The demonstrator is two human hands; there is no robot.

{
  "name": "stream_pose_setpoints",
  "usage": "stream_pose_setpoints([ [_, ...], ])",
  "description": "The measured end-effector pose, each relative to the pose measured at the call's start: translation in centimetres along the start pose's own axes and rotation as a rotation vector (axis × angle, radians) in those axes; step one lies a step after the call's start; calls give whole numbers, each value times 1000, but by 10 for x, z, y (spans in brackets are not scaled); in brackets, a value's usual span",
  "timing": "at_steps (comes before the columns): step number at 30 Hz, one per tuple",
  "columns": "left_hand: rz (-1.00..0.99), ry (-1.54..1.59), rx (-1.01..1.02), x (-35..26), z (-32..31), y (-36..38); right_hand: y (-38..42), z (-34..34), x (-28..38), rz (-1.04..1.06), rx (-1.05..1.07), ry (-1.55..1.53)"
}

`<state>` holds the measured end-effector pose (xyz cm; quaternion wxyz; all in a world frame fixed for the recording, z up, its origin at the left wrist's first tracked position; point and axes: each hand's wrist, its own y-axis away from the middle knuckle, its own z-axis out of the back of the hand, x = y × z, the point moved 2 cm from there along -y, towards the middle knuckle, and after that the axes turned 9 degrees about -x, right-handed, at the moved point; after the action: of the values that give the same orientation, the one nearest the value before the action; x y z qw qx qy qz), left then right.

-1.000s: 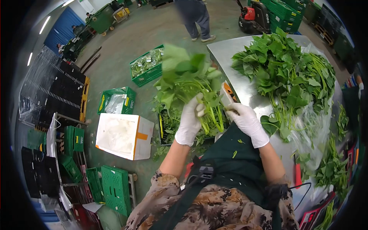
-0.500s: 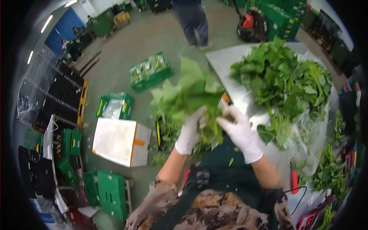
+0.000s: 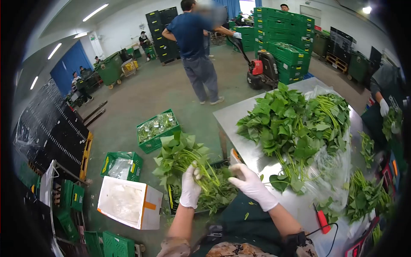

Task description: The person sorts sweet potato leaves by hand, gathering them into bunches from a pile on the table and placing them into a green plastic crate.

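My left hand [image 3: 190,187], in a white glove, is closed around the stems of a bunch of leafy greens [image 3: 176,157]. The leaves fan out up and to the left, while stems stick out to the right. My gloved right hand [image 3: 254,186] is beside the stem ends, its thumb and forefinger apart; nothing clear shows between them. Below both hands sits a dark crate holding loose greens [image 3: 220,195]. A large heap of leafy greens [image 3: 295,120] lies on the metal table [image 3: 233,113] to the right, partly on clear plastic.
A white foam box [image 3: 122,201] and green crates [image 3: 147,145] stand on the floor at left. Ahead, a person [image 3: 199,55] grips a pallet truck [image 3: 261,70] near stacked crates [image 3: 282,36]. A red-handled tool [image 3: 323,221] lies on the table; another gloved worker [image 3: 384,107] is at right.
The view has tilted up, showing more of the room. The bunch has swung down and left in my left hand. My right hand has moved away from the stems.
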<state>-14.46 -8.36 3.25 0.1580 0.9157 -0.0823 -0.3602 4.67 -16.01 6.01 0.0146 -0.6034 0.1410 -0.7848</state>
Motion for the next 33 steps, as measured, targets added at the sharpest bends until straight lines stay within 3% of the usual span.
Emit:
stream_pose_setpoints([
  [1,-11,-55,8,0,-4,7,-2,6,9,253,-129,302],
  [4,4,-187,44,16,-14,16,-3,8,28,96,-63,-54],
  [6,66,-216,54,29,-26,29,-1,8,33,92,25,-3],
  [8,92,-248,105,36,-35,31,2,6,32,-49,99,-114],
  [11,212,-190,125,39,-41,41,6,8,27,-135,-61,-123],
  [14,193,-142,210,42,-30,27,6,13,8,-205,-73,-163],
  [25,-61,-9,21,15,-31,10,29,32,-2,-301,93,-687],
  [28,-92,14,-15,-1,-26,4,34,33,6,-364,178,-339],
  [29,-116,-45,-32,-1,-25,4,31,28,-1,-334,297,-77],
  [32,-134,-134,17,0,-24,7,22,26,18,127,266,639],
  [33,-142,-161,-4,3,-20,4,22,26,30,1,294,621],
])
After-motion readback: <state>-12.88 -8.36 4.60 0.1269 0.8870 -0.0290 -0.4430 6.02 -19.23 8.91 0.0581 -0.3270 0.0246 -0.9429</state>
